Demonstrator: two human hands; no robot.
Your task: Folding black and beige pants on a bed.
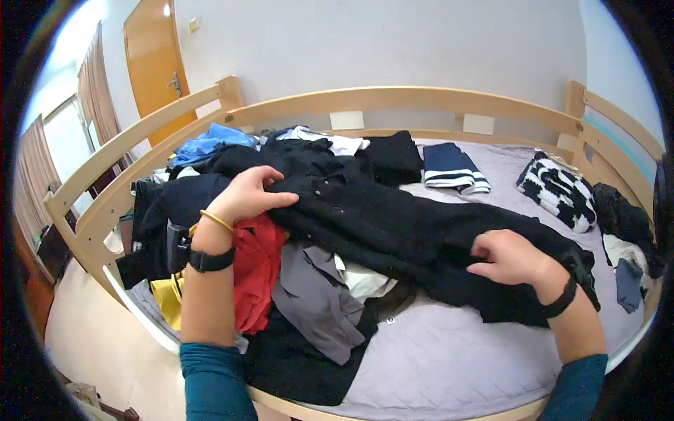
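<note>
A long black garment (400,216) lies stretched across the bed from the clothes pile towards the right. My left hand (258,192) is at its left part, thumb and fingers apart; whether it pinches the cloth is unclear. Over the garment's right part is my right hand (500,255), fingers curled, its hold on the cloth also unclear. Below my left hand lie a red garment (258,268) and a grey garment (318,300). A blue cloth (216,142) and a white one (342,143) lie at the back of the pile.
Navy cloth with white stripes (453,166) lies folded near the back rail (410,100). A black-and-white patterned bundle (558,192) and dark clothes (621,216) are at the right. The wooden bed frame surrounds a grey quilted mattress cover (442,363). A yellow cloth (167,302) lies at the left edge.
</note>
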